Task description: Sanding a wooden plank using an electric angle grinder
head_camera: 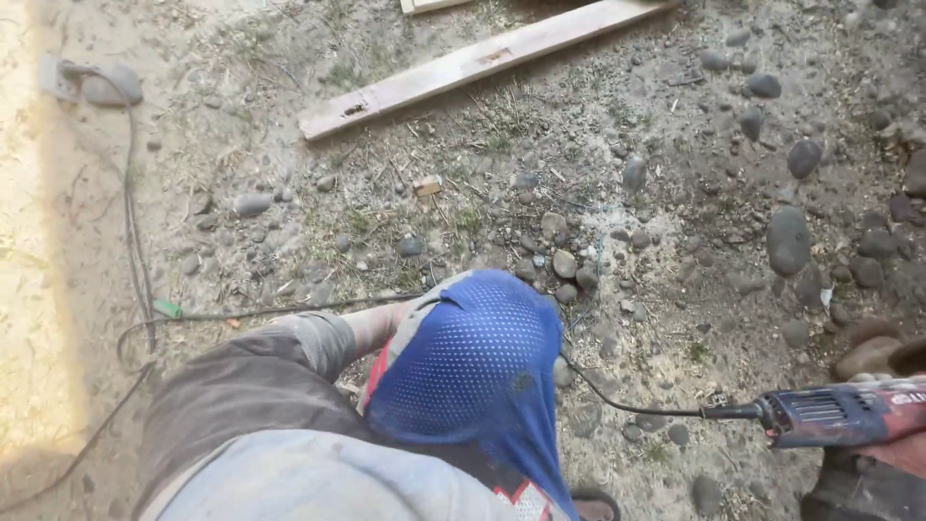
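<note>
Head view looking down at dry, stony ground: a person's left hand (pixel 463 371), covered by a blue perforated work glove with grey and red trim, hangs low in the middle of the frame, its back turned up, so whether the fingers are curled or spread cannot be told. A grey-brown sleeve (pixel 251 386) runs from it toward the lower left. At the right edge a red and black power tool (pixel 844 410) lies level, its nose pointing left, with the right hand (pixel 902 452) under its rear end; only a sliver of that hand shows, and its grip on the tool cannot be made out. A black cord (pixel 627 405) leaves the tool's nose and passes behind the glove. No bin, box or other container appears in the frame. Round grey stones (pixel 788 239) are scattered across the dirt, thickest to the right. A pale wooden plank (pixel 473 66) lies slanting across the top, well apart from both hands. Thin dark cables (pixel 135 241) trail down the sunlit left side, one carrying a small green connector (pixel 167 309).
</note>
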